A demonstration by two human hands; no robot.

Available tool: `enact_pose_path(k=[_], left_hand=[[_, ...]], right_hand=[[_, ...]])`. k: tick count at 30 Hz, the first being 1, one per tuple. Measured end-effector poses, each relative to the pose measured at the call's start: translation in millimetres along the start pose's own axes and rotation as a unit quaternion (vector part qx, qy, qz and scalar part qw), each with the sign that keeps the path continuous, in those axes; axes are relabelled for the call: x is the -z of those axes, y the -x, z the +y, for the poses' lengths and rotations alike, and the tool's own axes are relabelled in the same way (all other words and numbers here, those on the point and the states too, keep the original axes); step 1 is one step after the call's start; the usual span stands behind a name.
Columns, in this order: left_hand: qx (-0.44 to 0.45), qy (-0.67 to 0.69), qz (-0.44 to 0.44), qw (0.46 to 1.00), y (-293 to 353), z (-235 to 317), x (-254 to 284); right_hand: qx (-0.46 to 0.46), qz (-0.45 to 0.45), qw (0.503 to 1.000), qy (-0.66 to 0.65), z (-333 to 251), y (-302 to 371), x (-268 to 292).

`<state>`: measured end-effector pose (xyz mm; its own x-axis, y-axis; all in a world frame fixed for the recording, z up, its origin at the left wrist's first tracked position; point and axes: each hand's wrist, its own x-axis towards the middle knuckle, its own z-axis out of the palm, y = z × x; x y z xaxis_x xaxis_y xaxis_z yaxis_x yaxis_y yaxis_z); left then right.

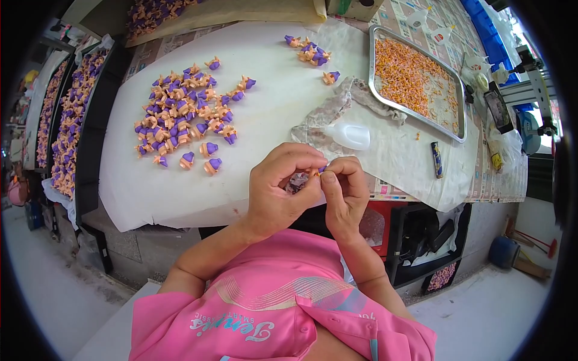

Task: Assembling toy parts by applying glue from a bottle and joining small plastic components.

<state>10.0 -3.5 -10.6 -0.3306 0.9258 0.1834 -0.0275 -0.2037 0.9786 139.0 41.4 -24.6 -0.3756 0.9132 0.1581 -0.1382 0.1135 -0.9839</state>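
My left hand (277,189) and my right hand (345,198) meet above the near edge of the table. Between their fingertips is a small purple-and-peach plastic piece (323,169), mostly covered by the fingers. Both hands are closed in a pinch on it. A bit of orange shows beside it, too small to make out. To the left on the white sheet lies a loose heap of similar purple-and-peach pieces (186,108). A smaller group (313,53) lies farther off. Just beyond my hands a white plastic bottle (349,136) lies on its side by a crumpled patterned cloth (337,105).
A metal tray (372,66) of tiny orange parts stands at the right. Near it are a dark tube (436,160) and a phone on a stand (498,108). Black crates (96,114) full of pieces stand at the left. A black crate (394,246) sits below the table, right.
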Motion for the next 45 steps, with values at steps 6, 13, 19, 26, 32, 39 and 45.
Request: enact_pose_path(k=[6,13,19,26,32,39,45], left_hand=[[-0.002,-0.011,-0.012,1.000,-23.9,23.6,-36.3],[0.025,0.043,-0.017,0.999,-47.1,65.8,-78.5],[0.011,0.075,0.020,0.997,-54.8,64.6,-72.2],[-0.101,-0.249,0.027,0.963,18.7,-113.6,120.4],[-0.153,-0.495,0.047,0.854,-3.4,17.9,78.9],[-0.135,-0.491,0.000,0.861,-21.6,23.3,68.1],[-0.210,-0.400,-0.091,0.887,-105.5,20.4,28.1]], right_hand=[[-0.014,0.014,0.998,-0.063,-25.6,-18.2,32.2],[-0.095,0.000,0.983,-0.157,-76.2,-37.0,68.4],[-0.134,-0.055,0.975,-0.167,-85.7,-57.4,65.8],[-0.049,0.003,0.999,-0.024,109.5,20.0,-37.4],[0.090,0.016,0.980,0.176,-35.0,-43.2,44.9],[0.159,0.033,0.919,0.360,-16.3,-67.4,66.7],[0.146,-0.053,0.882,0.445,-19.9,-76.9,81.5]])
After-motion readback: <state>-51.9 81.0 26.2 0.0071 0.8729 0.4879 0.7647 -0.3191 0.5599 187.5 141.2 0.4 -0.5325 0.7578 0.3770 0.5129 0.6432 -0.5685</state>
